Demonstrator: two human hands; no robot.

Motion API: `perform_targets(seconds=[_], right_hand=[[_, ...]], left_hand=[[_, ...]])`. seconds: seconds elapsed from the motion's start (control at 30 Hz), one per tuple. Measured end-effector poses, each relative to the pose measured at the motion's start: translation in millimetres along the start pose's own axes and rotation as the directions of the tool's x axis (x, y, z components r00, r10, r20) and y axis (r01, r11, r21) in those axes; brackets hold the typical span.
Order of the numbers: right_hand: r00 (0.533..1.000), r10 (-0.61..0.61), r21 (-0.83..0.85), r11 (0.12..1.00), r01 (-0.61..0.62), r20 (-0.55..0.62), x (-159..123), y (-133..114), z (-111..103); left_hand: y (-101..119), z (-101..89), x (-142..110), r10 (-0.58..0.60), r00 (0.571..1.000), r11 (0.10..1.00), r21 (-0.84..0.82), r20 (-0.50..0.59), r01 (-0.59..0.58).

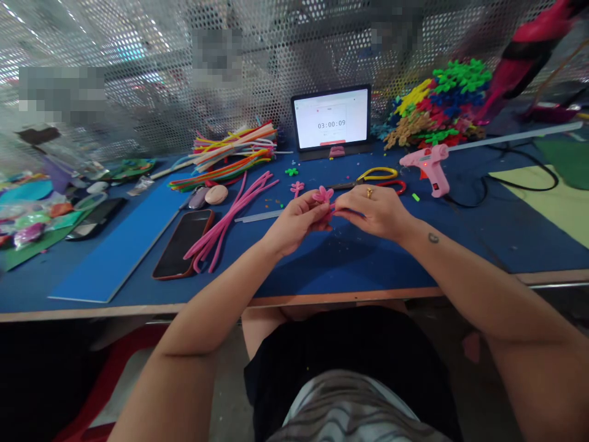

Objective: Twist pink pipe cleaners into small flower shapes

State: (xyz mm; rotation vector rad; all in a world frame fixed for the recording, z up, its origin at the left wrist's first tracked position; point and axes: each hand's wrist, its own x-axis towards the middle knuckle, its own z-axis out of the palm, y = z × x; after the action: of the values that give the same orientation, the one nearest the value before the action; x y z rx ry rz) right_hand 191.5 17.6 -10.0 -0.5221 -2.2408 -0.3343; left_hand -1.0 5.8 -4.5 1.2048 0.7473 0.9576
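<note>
Between my two hands, above the blue table, is a pink pipe-cleaner flower (323,195) with looped petals. My left hand (301,222) pinches it from the left, fingers closed round its lower part. My right hand (370,210), with a gold ring, has its fingertips pressed together at the flower's right side; part of the pink pipe cleaner there is hidden by the fingers. Just beyond my hands lie a small pink flower (297,188) and a small green flower (291,172). Scissors (354,183) with yellow and red handles lie behind my right hand.
Pink pipe cleaners (225,224) lie partly across a phone (177,252) on the left. A pink glue gun (432,166) with its cord is at right. Behind stand a tablet (331,120) showing a timer, a pipe-cleaner bundle (234,150) and a colourful flower pile (437,104).
</note>
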Motion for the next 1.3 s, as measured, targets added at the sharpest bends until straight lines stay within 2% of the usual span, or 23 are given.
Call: perform_targets(seconds=[0.17,0.33,0.53,0.7,0.77,0.9,1.07,1.3], right_hand=[[0.997,-0.056,-0.091,0.994,0.061,0.051,-0.5,0.2,-4.1],[0.979,-0.098,-0.092,0.989,0.116,0.176,-0.6,1.5,-8.6],[0.959,0.031,0.062,0.997,-0.051,0.282,0.9,-0.5,-10.4],[0.941,-0.021,0.106,0.994,-0.016,0.338,2.8,-3.1,-13.0],[0.943,-0.041,0.071,0.997,0.019,0.33,2.7,-3.4,-13.4],[0.968,-0.056,-0.033,0.997,0.066,0.246,1.6,-3.1,-11.6],[0.989,-0.048,-0.12,0.991,0.065,0.143,0.7,-2.6,-8.6],[0.99,0.023,-0.006,1.0,-0.023,0.14,1.2,-2.6,-10.6]], left_hand=[[1.2,1.4,-1.4,-0.013,1.0,0.995,0.1,0.006,0.012],[1.7,-1.6,0.3,-0.049,0.999,0.991,0.122,-0.017,0.051],[3.2,-10.8,2.8,-0.159,0.986,0.987,0.007,0.04,0.159],[5.6,-16.8,4.5,-0.272,0.954,0.962,0.019,0.129,0.272],[5.7,-16.1,4.3,-0.257,0.959,0.966,0.037,0.121,0.255],[3.9,-10.3,2.5,-0.114,0.99,0.991,0.086,0.078,0.107],[2.4,-3.4,-1.5,0.014,0.998,0.986,0.163,0.058,-0.023],[5.9,-2.6,-4.8,-0.005,0.995,0.975,0.22,0.103,-0.018]])
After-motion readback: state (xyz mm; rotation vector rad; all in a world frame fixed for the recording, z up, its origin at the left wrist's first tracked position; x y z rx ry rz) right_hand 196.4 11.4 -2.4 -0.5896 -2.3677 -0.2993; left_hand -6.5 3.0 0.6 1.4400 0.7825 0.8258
